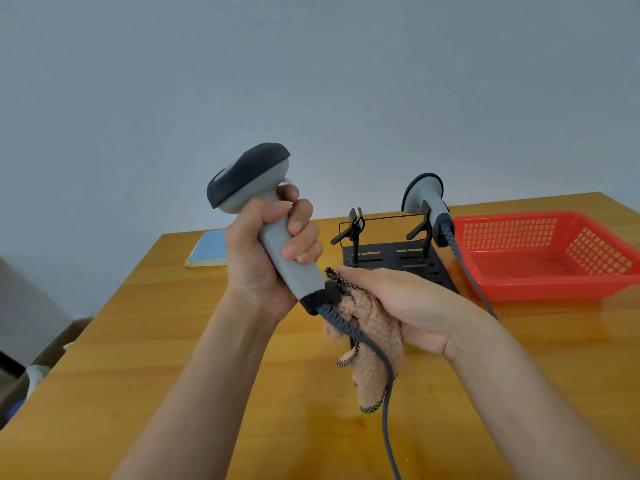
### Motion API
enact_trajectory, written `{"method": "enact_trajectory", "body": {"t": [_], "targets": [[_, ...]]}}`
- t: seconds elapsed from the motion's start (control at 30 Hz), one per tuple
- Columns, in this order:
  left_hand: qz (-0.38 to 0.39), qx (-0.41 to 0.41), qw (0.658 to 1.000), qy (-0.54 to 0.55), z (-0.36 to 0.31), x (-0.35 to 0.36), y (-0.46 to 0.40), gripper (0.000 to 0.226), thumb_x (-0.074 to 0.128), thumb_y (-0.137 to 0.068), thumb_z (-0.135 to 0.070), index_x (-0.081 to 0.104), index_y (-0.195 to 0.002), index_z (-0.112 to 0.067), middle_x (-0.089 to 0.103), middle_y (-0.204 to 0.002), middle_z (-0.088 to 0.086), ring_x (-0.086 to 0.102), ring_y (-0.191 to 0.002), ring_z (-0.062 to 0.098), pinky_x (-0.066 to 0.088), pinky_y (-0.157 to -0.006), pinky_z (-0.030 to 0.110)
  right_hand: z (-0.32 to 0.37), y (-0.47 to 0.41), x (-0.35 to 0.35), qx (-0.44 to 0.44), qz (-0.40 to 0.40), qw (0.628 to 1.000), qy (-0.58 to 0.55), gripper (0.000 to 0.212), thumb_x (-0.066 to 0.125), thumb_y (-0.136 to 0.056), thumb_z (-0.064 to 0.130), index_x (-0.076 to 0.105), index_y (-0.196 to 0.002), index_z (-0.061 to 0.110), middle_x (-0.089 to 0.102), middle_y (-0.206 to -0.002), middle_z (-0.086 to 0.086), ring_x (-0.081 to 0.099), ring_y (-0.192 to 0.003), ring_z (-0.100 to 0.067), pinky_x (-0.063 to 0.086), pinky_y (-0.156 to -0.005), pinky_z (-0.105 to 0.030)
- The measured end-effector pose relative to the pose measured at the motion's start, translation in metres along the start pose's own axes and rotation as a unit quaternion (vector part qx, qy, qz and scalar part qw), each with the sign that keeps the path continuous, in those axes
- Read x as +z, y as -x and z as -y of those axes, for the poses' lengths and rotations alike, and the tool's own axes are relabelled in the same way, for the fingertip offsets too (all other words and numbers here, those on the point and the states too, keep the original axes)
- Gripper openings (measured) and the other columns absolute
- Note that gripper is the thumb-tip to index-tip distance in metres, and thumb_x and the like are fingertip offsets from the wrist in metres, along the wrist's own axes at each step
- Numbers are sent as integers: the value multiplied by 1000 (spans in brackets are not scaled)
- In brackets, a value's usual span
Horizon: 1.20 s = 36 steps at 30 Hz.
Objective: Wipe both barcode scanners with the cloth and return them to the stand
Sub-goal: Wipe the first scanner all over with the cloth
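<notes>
Left hand point(266, 251) grips the grey plastic barcode scanner point(273, 223) by its handle, long axis tilted head up-left, cable end down-right, touching the tan knitted cloth point(374, 341) bunched in the right hand point(408, 306), above the wooden counter point(173, 341); black metal stand point(391, 258) lies just beyond, nearer the right hand.

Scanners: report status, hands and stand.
Left hand grips scanner; right hand holds cloth at its base. Second scanner on stand. Left cradle free.
</notes>
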<state>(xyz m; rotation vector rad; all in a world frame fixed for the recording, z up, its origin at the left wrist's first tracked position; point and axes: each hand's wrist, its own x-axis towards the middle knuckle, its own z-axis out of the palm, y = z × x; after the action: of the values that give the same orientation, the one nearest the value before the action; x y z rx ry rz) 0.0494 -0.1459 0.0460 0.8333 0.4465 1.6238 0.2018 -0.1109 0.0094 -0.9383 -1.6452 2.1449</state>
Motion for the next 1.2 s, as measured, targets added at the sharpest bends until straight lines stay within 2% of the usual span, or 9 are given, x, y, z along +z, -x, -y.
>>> {"method": "enact_trajectory", "body": {"t": [0.2, 0.33, 0.43, 0.53, 0.63, 0.7, 0.77, 0.87, 1.2], "targets": [[-60, 30, 997, -24, -2, -3, 2, 29, 59, -58, -16, 44, -82, -12, 48, -71, 4, 47, -47, 15, 39, -40, 19, 3, -1, -2, -25, -98, 995, -16, 52, 46, -99, 44, 66, -112, -2, 67, -106, -21, 58, -91, -29, 44, -82, -39], [-110, 31, 991, -65, 5, -5, 5, 25, 61, -60, -10, 55, -85, -12, 61, -84, 7, 61, -76, 23, 56, -69, 32, 11, 1, -1, -73, -139, 988, 8, 46, 44, -99, 46, 71, -108, 10, 71, -89, -4, 64, -80, -20, 46, -76, -33], [-128, -7, 986, -108, 13, -4, 8, 23, 65, -69, -19, 60, -90, -13, 65, -87, 4, 64, -84, 19, 57, -68, 33, 13, -1, 8, -100, -113, 985, 85, 42, 44, -100, 45, 70, -107, 13, 74, -102, -8, 68, -97, -25, 49, -93, -40], [-95, -35, 981, -163, 18, -5, 9, 33, 69, -75, -28, 61, -101, -9, 66, -84, 2, 66, -79, 15, 56, -64, 30, 13, -2, 9, -154, -109, 980, 67, 42, 46, -100, 42, 68, -107, 6, 72, -103, -9, 67, -97, -25, 48, -97, -42], [-58, -11, 976, -212, 21, -7, 10, 33, 67, -79, -25, 62, -108, -9, 72, -92, 1, 69, -88, 14, 56, -77, 28, 19, 5, 5, -206, -63, 971, -106, 34, 45, -100, 30, 67, -107, 5, 70, -89, -3, 65, -81, -12, 53, -75, -27], [-65, -5, 967, -246, 22, -8, 11, 35, 68, -78, -25, 62, -111, -16, 73, -97, -5, 67, -92, 10, 55, -81, 28, 20, 6, 1, -236, -85, 954, -165, 34, 46, -99, 26, 64, -114, 2, 72, -98, -11, 68, -91, -15, 57, -81, -28], [-78, -7, 960, -269, 23, -9, 12, 33, 69, -75, -24, 60, -106, -20, 70, -84, -14, 65, -81, 4, 55, -75, 28, 19, 6, -3, -252, -145, 942, -164, 33, 50, -97, 25, 62, -117, 2, 69, -112, -17, 66, -99, -21, 53, -91, -34], [-63, -13, 955, -289, 23, -9, 12, 33, 74, -72, -19, 59, -102, -17, 65, -74, -13, 59, -69, 5, 53, -65, 26, 19, 9, -5, -284, -172, 930, -160, 32, 58, -89, 26, 63, -111, 3, 70, -101, -12, 67, -91, -18, 55, -83, -33], [37, -64, 948, -311, 23, -8, 14, 38, 69, -76, 5, 64, -110, -11, 71, -92, 3, 67, -86, 14, 54, -79, 28, 14, 8, 1, -323, -127, 928, -136, 29, 67, -75, 21, 61, -99, 5, 69, -87, -5, 65, -82, -17, 55, -69, -30]]}}
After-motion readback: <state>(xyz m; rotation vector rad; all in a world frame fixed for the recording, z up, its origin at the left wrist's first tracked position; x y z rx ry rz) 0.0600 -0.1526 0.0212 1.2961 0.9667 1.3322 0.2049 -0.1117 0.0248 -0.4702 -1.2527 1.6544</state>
